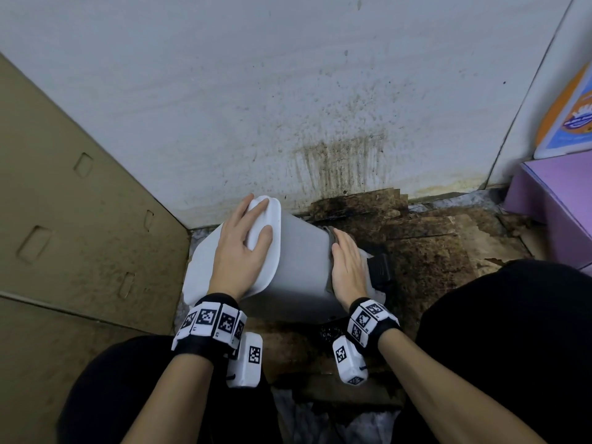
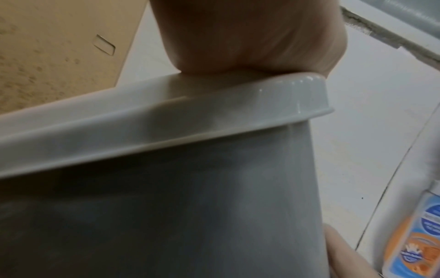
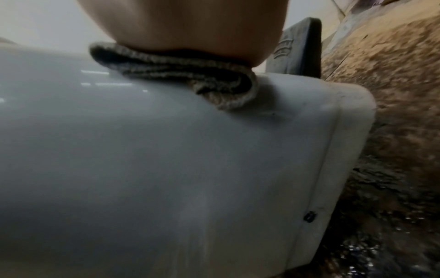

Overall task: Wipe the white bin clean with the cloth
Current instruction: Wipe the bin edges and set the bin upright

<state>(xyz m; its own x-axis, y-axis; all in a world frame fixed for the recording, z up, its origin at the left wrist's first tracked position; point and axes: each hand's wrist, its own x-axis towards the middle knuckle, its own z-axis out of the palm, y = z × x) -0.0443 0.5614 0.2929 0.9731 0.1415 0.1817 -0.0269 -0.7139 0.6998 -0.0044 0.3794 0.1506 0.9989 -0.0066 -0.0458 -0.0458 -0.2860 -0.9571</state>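
Note:
The white bin (image 1: 301,267) lies on its side on the floor, its lid end to the left. My left hand (image 1: 243,248) rests on the white lid (image 1: 269,274), fingers straight and spread toward the far edge; in the left wrist view the palm sits on the lid rim (image 2: 214,105). My right hand (image 1: 347,267) lies flat on the bin's side near its base and presses a folded grey cloth (image 1: 331,233) against it. The right wrist view shows the cloth (image 3: 190,79) bunched under the palm on the bin wall (image 3: 166,159). A black pedal (image 1: 381,267) sticks out at the base.
A cardboard box (image 1: 64,219) stands close on the left, and a stained white wall (image 1: 256,91) is right behind the bin. Dirty, wet cardboard (image 1: 432,257) covers the floor to the right. A purple box (image 1: 557,200) and an orange and blue pack (image 1: 573,116) stand far right.

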